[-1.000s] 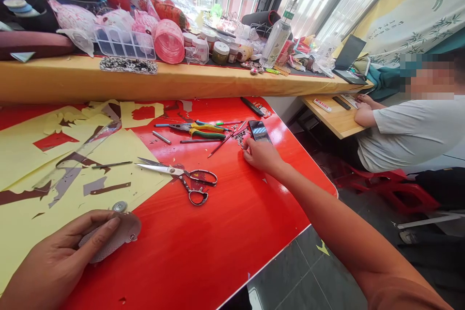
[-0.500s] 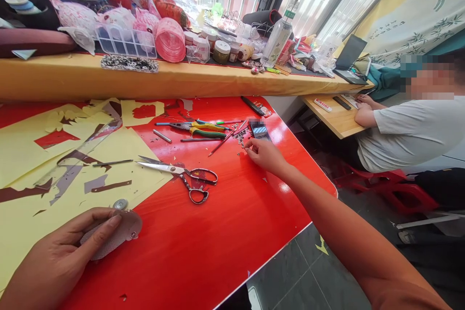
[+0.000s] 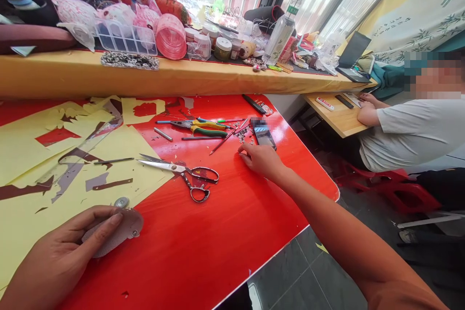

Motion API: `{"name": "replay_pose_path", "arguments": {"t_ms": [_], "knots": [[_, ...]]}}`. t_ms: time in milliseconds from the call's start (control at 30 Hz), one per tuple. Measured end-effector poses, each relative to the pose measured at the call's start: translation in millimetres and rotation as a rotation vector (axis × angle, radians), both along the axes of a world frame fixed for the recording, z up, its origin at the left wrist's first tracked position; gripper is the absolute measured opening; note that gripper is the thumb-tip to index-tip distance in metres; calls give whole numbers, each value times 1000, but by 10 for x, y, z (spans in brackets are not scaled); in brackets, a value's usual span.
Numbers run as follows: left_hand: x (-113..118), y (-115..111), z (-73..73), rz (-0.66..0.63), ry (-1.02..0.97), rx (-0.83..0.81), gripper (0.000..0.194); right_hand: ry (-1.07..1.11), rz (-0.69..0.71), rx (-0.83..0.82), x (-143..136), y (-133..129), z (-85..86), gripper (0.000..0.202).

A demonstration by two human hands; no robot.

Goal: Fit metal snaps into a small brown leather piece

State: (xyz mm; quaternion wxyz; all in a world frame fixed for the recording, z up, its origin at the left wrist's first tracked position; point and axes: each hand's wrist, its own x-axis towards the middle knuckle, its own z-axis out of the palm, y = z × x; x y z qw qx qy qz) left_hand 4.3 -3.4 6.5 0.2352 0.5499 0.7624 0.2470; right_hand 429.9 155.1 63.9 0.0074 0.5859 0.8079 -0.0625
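Observation:
Low on the left, my left hand (image 3: 78, 247) pinches a greyish, rounded flat piece (image 3: 125, 232) between thumb and fingers. A small metal ring shows near its right edge, and a round silver disc (image 3: 121, 202) is at its top. My right hand (image 3: 259, 159) is over the red table (image 3: 232, 232), fingertips drawn together beside a scatter of small metal pieces (image 3: 242, 134). Whether anything is between those fingertips is too small to tell. A dark phone (image 3: 264, 136) lies just behind this hand.
Scissors (image 3: 181, 169), pliers (image 3: 203, 127) and pencils lie mid-table. Cut yellow sheets (image 3: 29, 237) cover the left side. Jars and a clear bottle (image 3: 278, 38) crowd the shelf behind. Another person (image 3: 414, 131) sits at a wooden desk (image 3: 336, 116) to the right.
My right hand has shifted slightly left and toward me, away from the phone, which shows more fully. My left hand keeps its hold on the grey piece.

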Motion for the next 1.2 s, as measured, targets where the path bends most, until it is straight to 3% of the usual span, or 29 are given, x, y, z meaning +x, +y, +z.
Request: {"name": "replay_pose_path", "arguments": {"t_ms": [167, 300, 400, 567, 700, 900, 1033, 1200], "knots": [[-41, 10, 10, -15, -109, -109, 43, -21, -17, 0, -5, 2, -6, 25], [85, 30, 195, -54, -168, -143, 50, 5, -46, 8, -6, -5, -25, 25], [192, 23, 309, -51, -174, -56, 49, 63, -62, 7, -4, -17, -54, 25], [263, 0, 368, -116, -248, -24, 42, 481, -124, -22, -142, -81, -92, 24], [284, -24, 369, -146, -301, 7, 40, 777, -103, -216, -538, -233, -68, 32], [300, -62, 330, -238, -384, 68, 31, 1084, -4, -537, -1408, -561, -60, 36], [307, -75, 325, -258, -443, 73, 27, 1090, 70, -619, -1811, -704, -101, 27], [301, -79, 333, -276, -491, 72, 27, 1014, 125, -569, -2029, -775, -144, 23]]}}
